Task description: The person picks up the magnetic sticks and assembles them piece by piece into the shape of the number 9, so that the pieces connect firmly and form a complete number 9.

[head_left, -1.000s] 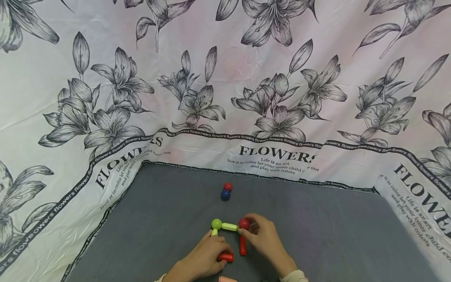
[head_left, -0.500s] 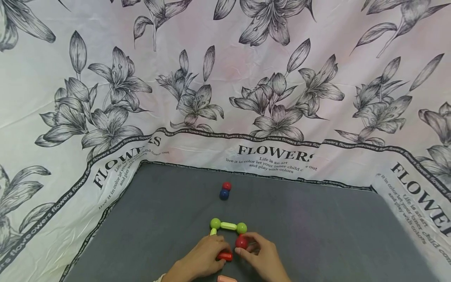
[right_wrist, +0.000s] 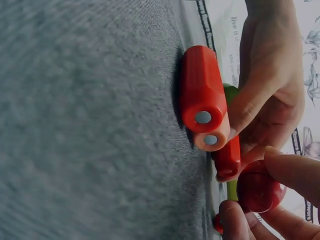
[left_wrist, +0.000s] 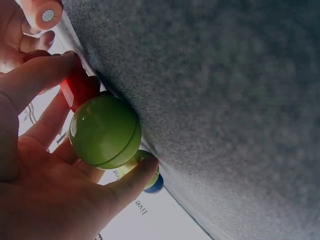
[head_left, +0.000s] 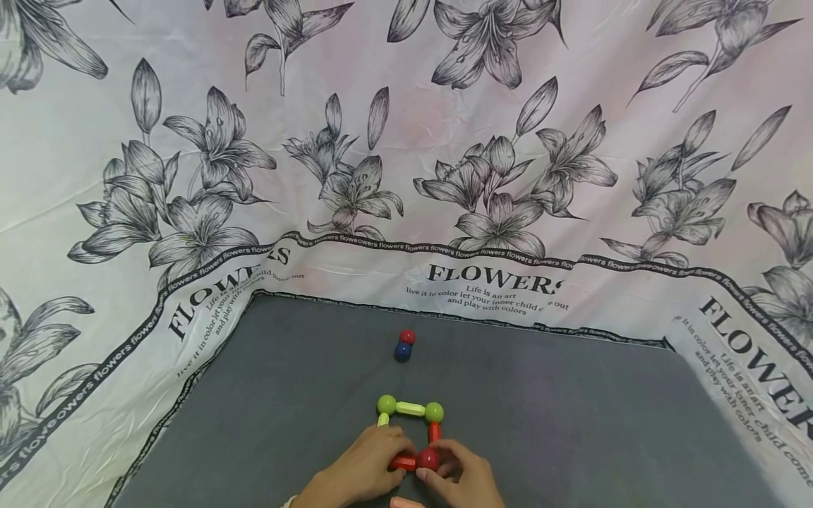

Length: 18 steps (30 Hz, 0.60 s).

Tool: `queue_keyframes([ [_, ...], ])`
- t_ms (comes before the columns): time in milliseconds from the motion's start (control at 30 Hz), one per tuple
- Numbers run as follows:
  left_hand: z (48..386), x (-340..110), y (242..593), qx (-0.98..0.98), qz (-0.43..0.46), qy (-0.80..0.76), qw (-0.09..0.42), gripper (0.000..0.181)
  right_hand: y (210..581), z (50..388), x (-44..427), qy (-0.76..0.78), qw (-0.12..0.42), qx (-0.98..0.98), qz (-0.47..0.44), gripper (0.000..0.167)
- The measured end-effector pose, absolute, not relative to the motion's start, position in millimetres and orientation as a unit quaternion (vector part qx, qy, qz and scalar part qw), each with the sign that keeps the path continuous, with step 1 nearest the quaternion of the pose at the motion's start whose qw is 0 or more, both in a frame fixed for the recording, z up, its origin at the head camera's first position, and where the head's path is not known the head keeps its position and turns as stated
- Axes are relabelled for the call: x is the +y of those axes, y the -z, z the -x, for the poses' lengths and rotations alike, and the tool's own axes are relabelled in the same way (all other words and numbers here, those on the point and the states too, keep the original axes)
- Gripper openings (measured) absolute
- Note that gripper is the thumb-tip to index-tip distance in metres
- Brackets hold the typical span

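My left hand (head_left: 371, 458) grips a short red rod (head_left: 403, 463) of a magnetic building set. A green ball (left_wrist: 105, 132) sits at that rod's end within the hand, in the left wrist view; the palm hides it in the head view. Between thumb and fingertips, my right hand (head_left: 466, 476) pinches a red ball (head_left: 428, 459), beside the rod's free end; whether they touch is unclear. Beyond the hands lie two green balls, the left one (head_left: 387, 404) and the right one (head_left: 435, 412), joined by a pale green rod (head_left: 410, 408). Another red rod (head_left: 435, 432) runs from the right green ball towards my right hand.
A second pale green rod (head_left: 383, 420) runs under my left hand. Farther back on the grey mat (head_left: 540, 395), a red ball (head_left: 407, 336) touches a blue ball (head_left: 403, 352). A peach rod (head_left: 405, 503) and a loose red rod (right_wrist: 200, 85) lie nearer me. Flowered cloth (head_left: 356, 268) surrounds the mat.
My right hand has drawn the red ball nearer, from beside the right green ball along the red rod to the end of the left hand's rod. The left hand stays nearly still.
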<state>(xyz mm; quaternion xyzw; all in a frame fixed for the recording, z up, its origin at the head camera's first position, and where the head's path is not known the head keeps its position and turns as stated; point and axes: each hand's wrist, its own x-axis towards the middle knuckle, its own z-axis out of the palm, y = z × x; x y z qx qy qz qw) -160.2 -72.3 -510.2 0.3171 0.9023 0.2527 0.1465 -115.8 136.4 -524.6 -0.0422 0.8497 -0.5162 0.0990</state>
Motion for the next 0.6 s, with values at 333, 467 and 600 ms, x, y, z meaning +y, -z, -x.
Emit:
queue_keyframes([
  [333, 157.9, -72.4, 510.5, 0.902, -0.318, -0.257, 0.136, 0.022, 525.8, 112.7, 136.9, 0.514, 0.106, 0.851, 0.026, 0.049],
  [467, 157.5, -72.4, 510.4, 0.902, -0.313, -0.261, 0.143, 0.022, 525.5, 113.4, 137.1, 0.510, 0.106, 0.853, 0.026, 0.050],
  [600, 157.3, -72.6, 511.8, 0.902, -0.318, -0.257, 0.138, 0.021, 525.5, 113.7, 137.2, 0.503, 0.100, 0.858, 0.032, 0.049],
])
